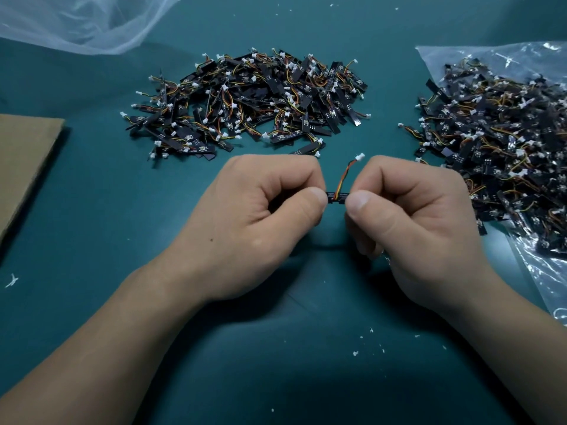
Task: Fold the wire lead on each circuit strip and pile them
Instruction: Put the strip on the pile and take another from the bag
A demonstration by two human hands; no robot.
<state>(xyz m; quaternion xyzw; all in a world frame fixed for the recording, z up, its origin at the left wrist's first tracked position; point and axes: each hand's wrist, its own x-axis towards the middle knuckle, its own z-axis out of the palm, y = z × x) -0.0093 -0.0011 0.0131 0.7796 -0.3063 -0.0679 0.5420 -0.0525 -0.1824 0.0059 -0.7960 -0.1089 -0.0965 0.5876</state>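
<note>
Where both hands meet at the middle of the view, pinching a single circuit strip (337, 197) just above the teal bench (92, 240). Left hand (260, 216) curled into a loose fist, thumb and forefinger closed on the strip's left end. Right hand (411, 222) curled the same way, thumb and forefinger closed on the right end, remaining fingers tucked under the palm. Only a short dark piece of the strip showing between the two thumbs, the rest hidden by fingers. From that gap, wire lead (342, 179) of orange, yellow and dark strands rising up and away, bent slightly toward the right, ending in a small white connector (359, 156) just beside the right hand's knuckles. Lead standing free, not folded flat against the strip.

Beyond the hands, a broad centre pile (245, 102) of like strips with leads and white connectors, lying straight on the bench, nearest pieces just past the left hand's knuckles. To the right, a second heap (497, 148) of strips on a crinkled clear plastic bag (540, 271), close to the right hand. At the left edge, a flat sheet of brown cardboard (24, 161). At top left, a bunched translucent plastic sheet (86, 23). Scattered white flecks (356, 352) on the bench near the forearms.
</note>
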